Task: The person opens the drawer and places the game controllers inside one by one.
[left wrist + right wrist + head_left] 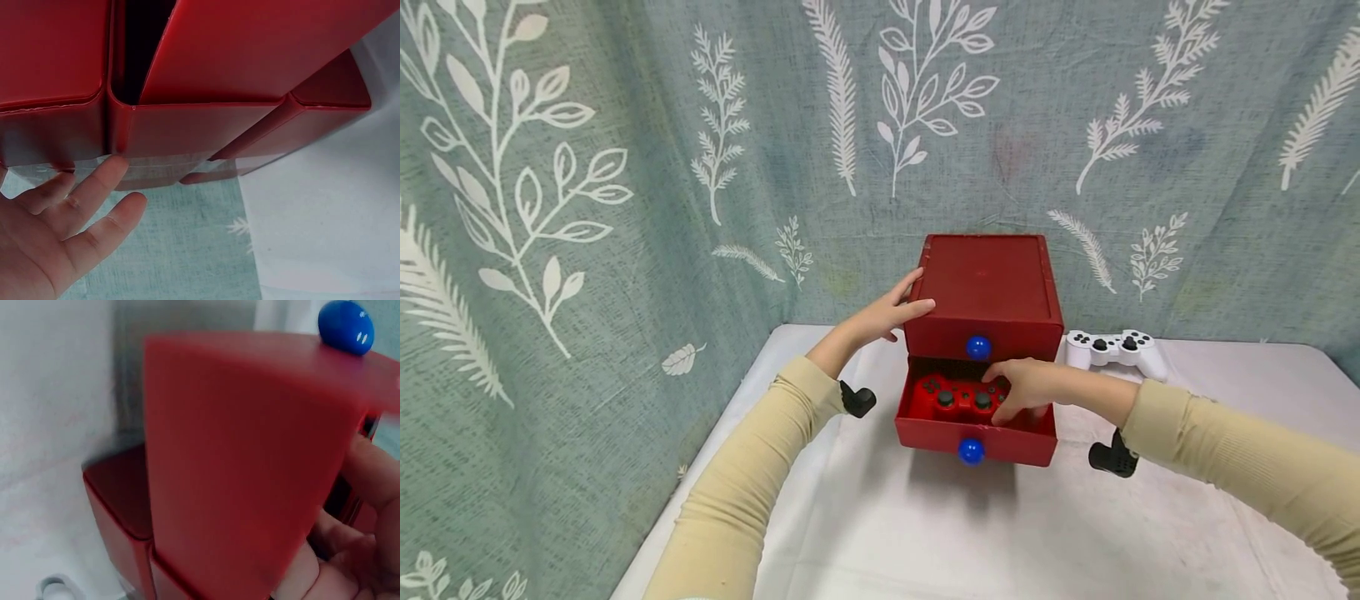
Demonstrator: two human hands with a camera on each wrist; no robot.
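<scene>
From where I stand, step in hand is prob. handling the red controller (964,392), which sits in the pulled-out lower drawer (1015,446), just right of & below the middle of the head view. Can't tell if it's being put in or taken out. Either way, next move calls for lifting the R hand (1028,388) past the drawer rim w/o a knock, w/ the red box (985,279) kept steady. R hand's down in the drawer, thumb & fingers apart, curved abt the controller's right end; whether they pinch it or only touch, can't tell, bc the hand hides that end. L hand (889,315) is spread at the box's left side, thumb by the top front edge; contact unclear. White controller (1115,355) lies on the table (880,533), right of the box, right of center in frame.
</scene>
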